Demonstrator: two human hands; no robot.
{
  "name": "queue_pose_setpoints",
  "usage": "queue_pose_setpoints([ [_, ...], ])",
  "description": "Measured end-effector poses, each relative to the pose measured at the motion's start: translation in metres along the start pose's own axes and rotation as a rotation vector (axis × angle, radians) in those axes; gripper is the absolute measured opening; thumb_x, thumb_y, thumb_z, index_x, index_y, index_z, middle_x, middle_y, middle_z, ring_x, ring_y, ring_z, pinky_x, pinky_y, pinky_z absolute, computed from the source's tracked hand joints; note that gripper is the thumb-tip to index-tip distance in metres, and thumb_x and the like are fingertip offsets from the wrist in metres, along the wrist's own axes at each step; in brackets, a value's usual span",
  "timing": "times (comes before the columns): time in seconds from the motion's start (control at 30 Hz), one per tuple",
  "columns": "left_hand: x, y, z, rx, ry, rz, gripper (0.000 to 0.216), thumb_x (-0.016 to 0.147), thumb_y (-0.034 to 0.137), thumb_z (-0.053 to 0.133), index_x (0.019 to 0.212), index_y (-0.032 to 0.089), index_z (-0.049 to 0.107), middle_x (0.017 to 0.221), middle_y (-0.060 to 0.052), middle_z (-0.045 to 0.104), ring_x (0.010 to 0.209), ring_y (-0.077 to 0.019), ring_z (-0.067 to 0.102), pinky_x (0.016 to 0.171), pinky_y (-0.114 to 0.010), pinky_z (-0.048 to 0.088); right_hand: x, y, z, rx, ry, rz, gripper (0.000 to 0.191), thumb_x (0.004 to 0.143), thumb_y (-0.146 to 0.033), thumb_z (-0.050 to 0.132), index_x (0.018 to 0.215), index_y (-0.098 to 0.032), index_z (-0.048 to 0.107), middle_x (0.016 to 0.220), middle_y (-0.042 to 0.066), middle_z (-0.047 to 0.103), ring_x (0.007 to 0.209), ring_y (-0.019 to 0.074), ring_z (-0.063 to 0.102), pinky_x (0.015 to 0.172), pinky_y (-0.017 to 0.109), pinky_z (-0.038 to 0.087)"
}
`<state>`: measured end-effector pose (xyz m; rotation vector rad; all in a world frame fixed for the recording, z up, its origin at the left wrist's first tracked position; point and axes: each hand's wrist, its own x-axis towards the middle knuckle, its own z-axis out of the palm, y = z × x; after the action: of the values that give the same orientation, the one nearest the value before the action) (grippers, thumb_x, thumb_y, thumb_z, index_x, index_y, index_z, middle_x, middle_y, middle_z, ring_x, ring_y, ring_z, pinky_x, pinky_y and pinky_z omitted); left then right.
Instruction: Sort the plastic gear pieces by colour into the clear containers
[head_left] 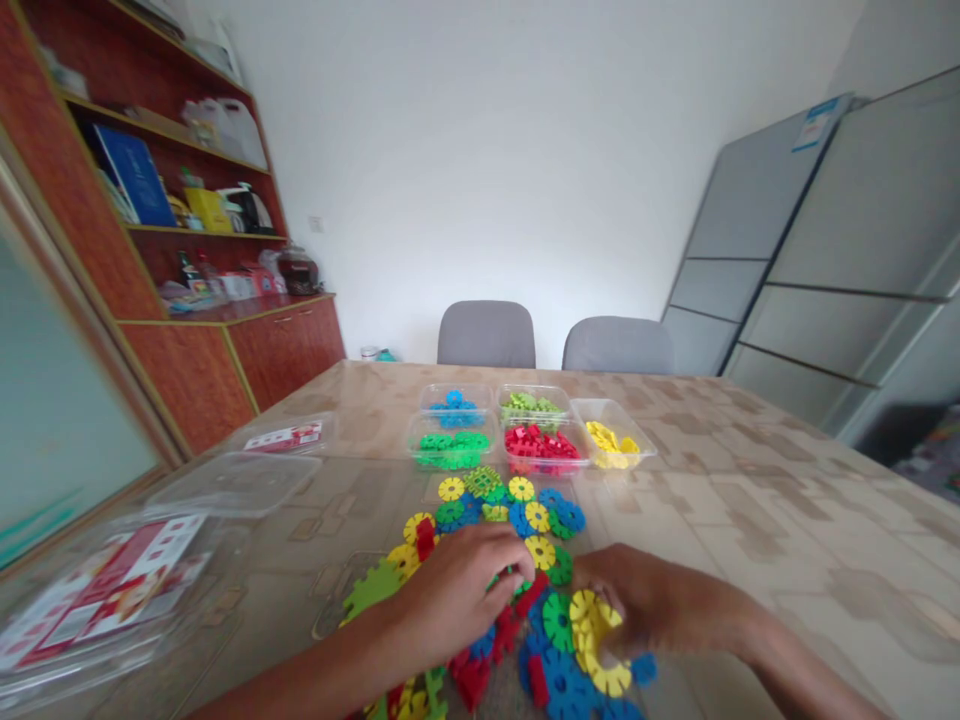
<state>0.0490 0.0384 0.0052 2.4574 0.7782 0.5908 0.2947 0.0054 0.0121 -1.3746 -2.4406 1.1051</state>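
We are in the middle of picking through a loose heap of toothed plastic discs [517, 560] on the table [750, 500], so by our reading the step in hand is taking pieces out of the pile. Our left hand [457, 590] lies on the heap with its fingers [504, 572] curled down onto a green piece; whether they have truly pinched it we cannot tell. Our right hand [637, 600] is closed around a yellow disc [592, 620] at the near right edge of the heap, with more yellow and blue pieces touching it.

Beyond the heap stand five clear trays, each with one colour: blue tray [455, 405], light-green tray [532, 403], green tray [452, 447], red tray [541, 447] and yellow tray [613, 440]. We judge that any move toward them calls for lifting a piece clear of its neighbours, since the teeth interlock and could drag others along.

To the left lie clear lids [232, 480], one with a red-and-white label. Two grey chairs [487, 335] stand at the far side, a wooden shelf unit [187, 200] at the left wall. Nothing stands between heap and trays.
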Motion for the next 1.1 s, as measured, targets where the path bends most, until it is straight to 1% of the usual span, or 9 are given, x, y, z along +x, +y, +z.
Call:
queue_pose_setpoints([
  [0.13, -0.001, -0.001, 0.002, 0.024, -0.037, 0.014, 0.017, 0.083, 0.003, 0.06, 0.085, 0.019, 0.066, 0.086, 0.001, 0.066, 0.082, -0.0142, 0.062, 0.074, -0.021, 0.04, -0.002, -0.002, -0.002, 0.039, 0.038, 0.003, 0.035, 0.065, -0.017, 0.071, 0.1, -0.021, 0.067, 0.084, -0.003, 0.062, 0.077, 0.0156, 0.053, 0.068, 0.023, 0.041],
  [0.23, 0.0, -0.001, 0.002, 0.037, -0.048, 0.017, 0.016, 0.084, 0.005, 0.059, 0.086, 0.019, 0.066, 0.087, 0.001, 0.067, 0.082, -0.0149, 0.062, 0.075, -0.021, 0.04, -0.002, -0.002, -0.003, 0.1, 0.018, -0.009, 0.035, 0.067, -0.017, 0.071, 0.101, -0.02, 0.066, 0.083, -0.004, 0.062, 0.076, 0.0144, 0.052, 0.067, 0.022, 0.041],
  [0.43, 0.001, -0.006, 0.002, 0.053, -0.035, 0.038, 0.014, 0.087, 0.007, 0.057, 0.084, 0.019, 0.065, 0.084, 0.001, 0.066, 0.08, -0.0151, 0.062, 0.073, -0.021, 0.041, -0.001, -0.003, -0.005, 0.201, -0.11, -0.003, 0.022, 0.067, -0.027, 0.078, 0.081, -0.016, 0.065, 0.07, -0.006, 0.056, 0.063, 0.01, 0.047, 0.056, 0.019, 0.038],
  [0.53, 0.001, -0.007, 0.002, 0.057, -0.019, 0.036, 0.015, 0.084, 0.005, 0.058, 0.083, 0.019, 0.065, 0.083, 0.0, 0.066, 0.081, -0.0158, 0.063, 0.074, -0.022, 0.041, -0.004, -0.001, -0.008, 0.314, -0.205, 0.013, 0.029, 0.064, -0.035, 0.081, 0.07, -0.015, 0.06, 0.064, -0.007, 0.051, 0.057, 0.0077, 0.042, 0.05, 0.017, 0.034],
  [0.63, 0.0, -0.005, 0.001, 0.055, -0.018, 0.032, 0.018, 0.082, 0.003, 0.058, 0.083, 0.019, 0.065, 0.083, 0.001, 0.066, 0.08, -0.0153, 0.062, 0.073, -0.022, 0.04, -0.006, 0.003, -0.013, 0.424, -0.194, -0.013, 0.033, 0.067, -0.04, 0.08, 0.071, -0.015, 0.06, 0.063, -0.007, 0.048, 0.057, 0.0075, 0.041, 0.052, 0.018, 0.035],
  [0.8, 0.001, -0.005, -0.002, 0.033, -0.013, 0.018, 0.019, 0.08, 0.001, 0.058, 0.081, 0.019, 0.065, 0.082, 0.002, 0.066, 0.079, -0.0135, 0.061, 0.071, -0.02, 0.039, -0.004, 0.013, -0.022, 0.456, 0.048, 0.0, 0.034, 0.08, -0.046, 0.069, 0.091, -0.016, 0.061, 0.075, -0.002, 0.053, 0.064, 0.0096, 0.046, 0.056, 0.019, 0.038],
  [0.87, 0.003, -0.006, -0.004, 0.008, 0.008, 0.008, 0.019, 0.08, 0.001, 0.058, 0.08, 0.019, 0.065, 0.082, 0.002, 0.066, 0.078, -0.0128, 0.06, 0.071, -0.019, 0.038, -0.002, 0.021, -0.028, 0.442, 0.182, 0.034, 0.035, 0.08, -0.05, 0.067, 0.086, -0.016, 0.058, 0.072, -0.003, 0.052, 0.06, 0.0094, 0.045, 0.052, 0.019, 0.037],
  [1.0, 0.004, -0.012, -0.011, -0.026, 0.046, -0.029, 0.02, 0.078, 0.001, 0.058, 0.08, 0.02, 0.065, 0.082, 0.004, 0.066, 0.079, -0.0124, 0.061, 0.071, -0.019, 0.038, 0.003, 0.046, -0.05, 0.342, 0.595, 0.192, 0.042, 0.07, -0.058, 0.068, 0.073, -0.018, 0.054, 0.051, -0.006, 0.049, 0.044, 0.0084, 0.04, 0.041, 0.02, 0.03],
  [1.1, 0.004, -0.017, -0.012, -0.021, 0.063, -0.035, 0.02, 0.078, 0.002, 0.058, 0.08, 0.021, 0.065, 0.082, 0.005, 0.066, 0.078, -0.0119, 0.061, 0.071, -0.019, 0.038, 0.01, 0.067, -0.075, 0.299, 0.794, 0.255, 0.045, 0.066, -0.062, 0.066, 0.065, -0.02, 0.049, 0.046, -0.004, 0.051, 0.039, 0.0088, 0.039, 0.038, 0.021, 0.028],
])
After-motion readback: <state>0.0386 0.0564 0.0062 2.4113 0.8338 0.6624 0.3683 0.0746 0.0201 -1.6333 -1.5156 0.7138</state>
